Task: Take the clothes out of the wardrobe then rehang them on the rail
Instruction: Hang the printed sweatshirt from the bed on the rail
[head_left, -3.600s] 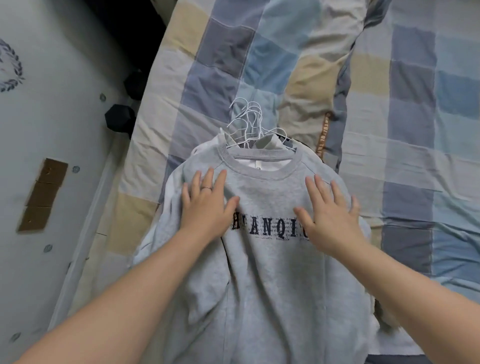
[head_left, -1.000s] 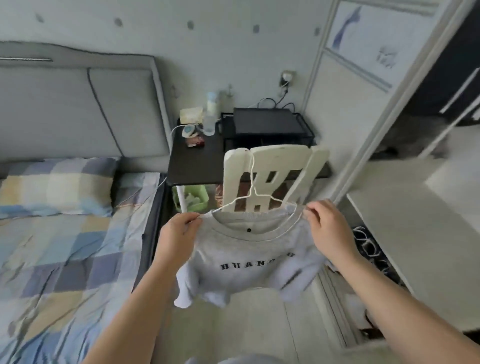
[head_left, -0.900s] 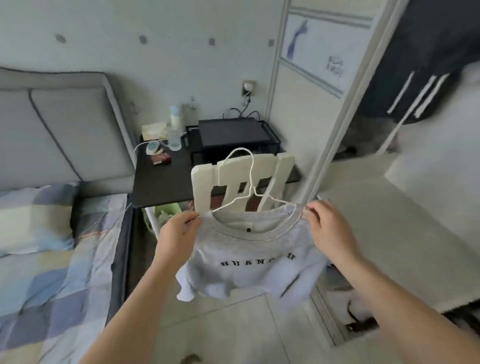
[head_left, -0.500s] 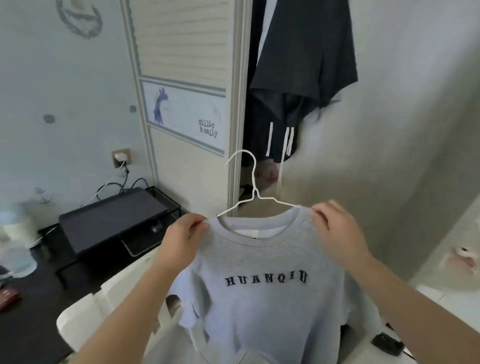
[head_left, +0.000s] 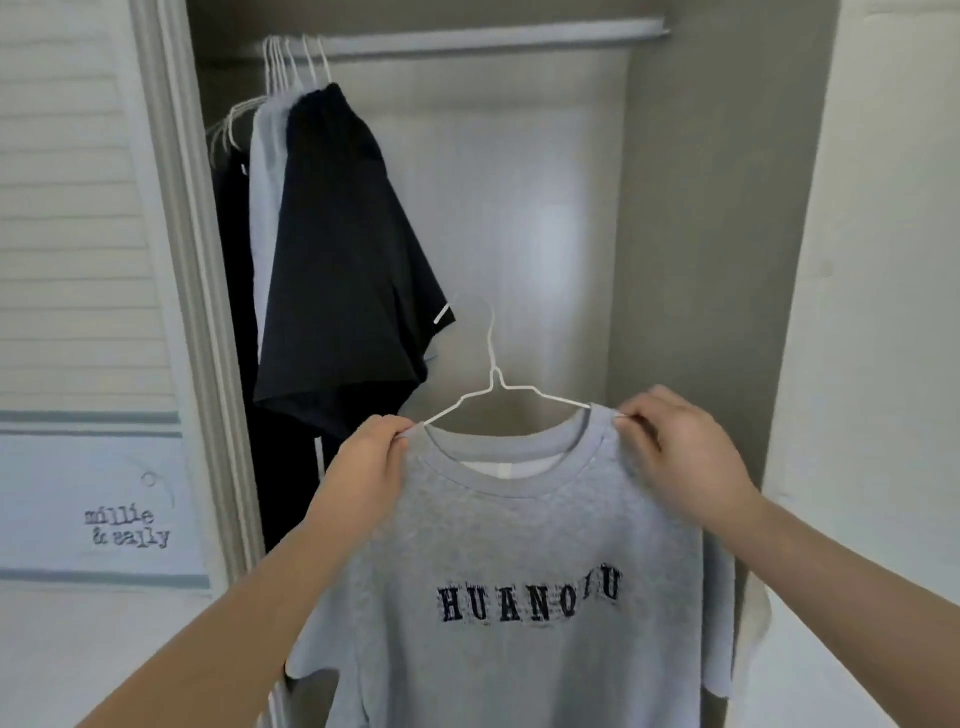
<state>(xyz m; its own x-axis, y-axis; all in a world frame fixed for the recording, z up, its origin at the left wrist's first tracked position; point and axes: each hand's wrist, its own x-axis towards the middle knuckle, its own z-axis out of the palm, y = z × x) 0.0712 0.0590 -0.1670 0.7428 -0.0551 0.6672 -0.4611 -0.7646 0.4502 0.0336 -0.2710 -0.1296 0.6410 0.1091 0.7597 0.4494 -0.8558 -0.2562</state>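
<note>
Matt grey knit sweatshirt (head_left: 519, 545); thin white wire hanger (head_left: 501, 387); smooth pale rail (head_left: 493, 37); matt black cloth shirt (head_left: 343, 260).

Grey sweatshirt (head_left: 519, 545), dark lettering (head_left: 527, 597)

**A:** Can anyone read the dark printed lettering (head_left: 530, 597) on the grey crew-neck sweatshirt (head_left: 519, 519)? Well below the fingers it smears after HUAN.

**B:** Nope, too blurry. The thin white wire hanger (head_left: 496, 387) disappears under the collar just beside the fingers on both sides. The hem is chopped off at the bottom edge too. Up and left of the left hand (head_left: 363, 467), the black short-sleeved T-shirt (head_left: 343, 249) covers most of the clothes behind it.
</note>
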